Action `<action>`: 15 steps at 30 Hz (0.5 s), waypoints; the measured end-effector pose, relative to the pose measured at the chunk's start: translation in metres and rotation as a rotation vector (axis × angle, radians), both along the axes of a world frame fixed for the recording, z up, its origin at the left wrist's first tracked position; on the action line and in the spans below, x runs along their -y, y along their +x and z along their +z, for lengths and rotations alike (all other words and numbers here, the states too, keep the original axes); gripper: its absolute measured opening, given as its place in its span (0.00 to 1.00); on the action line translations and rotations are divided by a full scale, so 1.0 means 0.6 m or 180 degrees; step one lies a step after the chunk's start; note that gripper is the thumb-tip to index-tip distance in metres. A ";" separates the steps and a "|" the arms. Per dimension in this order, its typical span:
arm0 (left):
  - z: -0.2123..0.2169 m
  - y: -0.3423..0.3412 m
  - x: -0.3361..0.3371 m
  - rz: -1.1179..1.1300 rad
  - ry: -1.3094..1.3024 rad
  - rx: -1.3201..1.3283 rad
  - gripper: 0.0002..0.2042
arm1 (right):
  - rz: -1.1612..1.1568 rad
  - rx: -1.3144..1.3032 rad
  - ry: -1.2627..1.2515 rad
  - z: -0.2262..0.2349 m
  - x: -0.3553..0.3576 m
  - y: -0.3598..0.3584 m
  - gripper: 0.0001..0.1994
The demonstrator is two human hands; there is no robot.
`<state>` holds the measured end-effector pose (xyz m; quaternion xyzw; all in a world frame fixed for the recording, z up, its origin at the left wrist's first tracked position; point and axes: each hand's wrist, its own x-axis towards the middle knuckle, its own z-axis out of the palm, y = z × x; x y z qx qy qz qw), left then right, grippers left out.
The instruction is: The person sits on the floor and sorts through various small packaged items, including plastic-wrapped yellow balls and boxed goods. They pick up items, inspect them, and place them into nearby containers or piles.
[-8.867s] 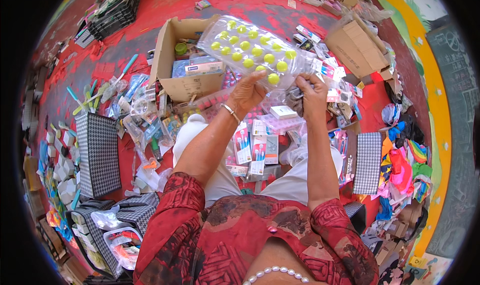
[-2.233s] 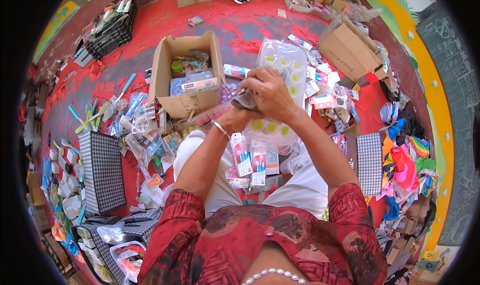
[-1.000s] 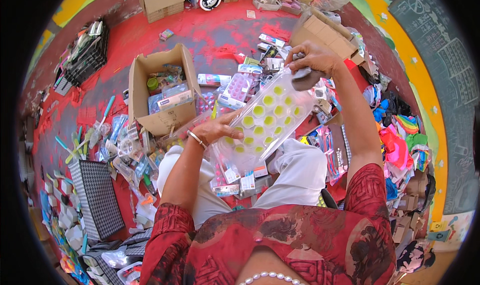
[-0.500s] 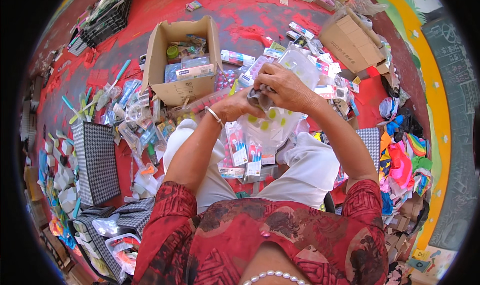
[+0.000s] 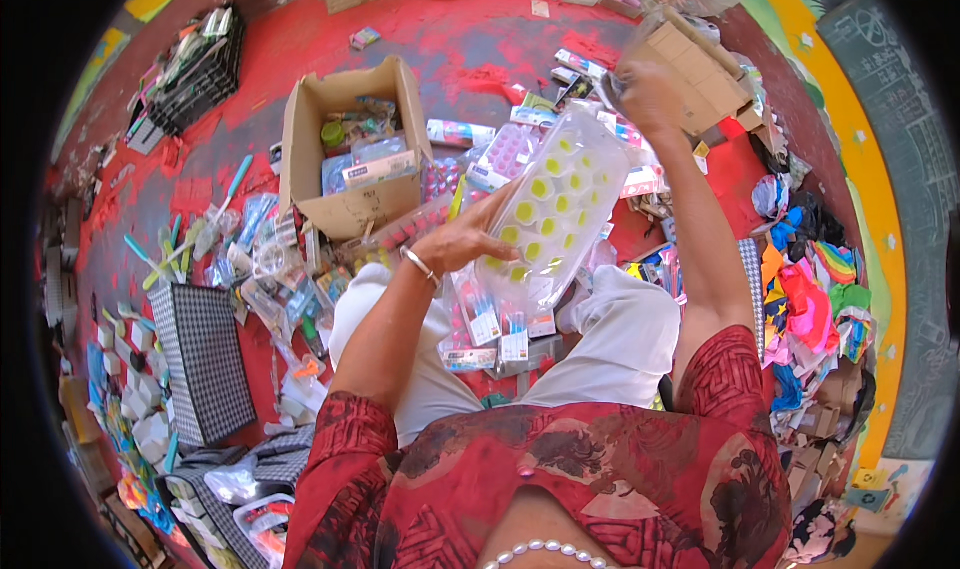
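Left hand (image 5: 470,241) pinches the lower end of a clear bag of yellow-green balls (image 5: 555,204) above the lap, right hand (image 5: 640,81) grips its top, open cardboard box (image 5: 350,149) just beside.

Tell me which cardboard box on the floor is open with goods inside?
The open cardboard box left of the left hand, packed with small packages; the other boxes look closed.

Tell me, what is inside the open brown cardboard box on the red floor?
The open brown cardboard box holds a green round container and clear flat packets. Whatever lies beneath them is covered.
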<state>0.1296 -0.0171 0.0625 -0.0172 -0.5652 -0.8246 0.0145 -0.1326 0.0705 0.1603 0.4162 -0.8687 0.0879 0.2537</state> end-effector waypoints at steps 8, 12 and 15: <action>0.002 -0.007 0.004 0.0233 0.0480 0.0184 0.51 | 0.0436 0.1962 -0.0518 0.012 -0.102 -0.005 0.25; -0.013 -0.015 0.001 0.0169 0.0402 0.0180 0.52 | 0.0268 0.0990 0.0485 0.026 -0.081 0.050 0.26; -0.020 -0.016 0.002 0.0067 0.0107 0.0153 0.52 | 0.0761 0.1511 0.0458 0.037 -0.068 0.033 0.22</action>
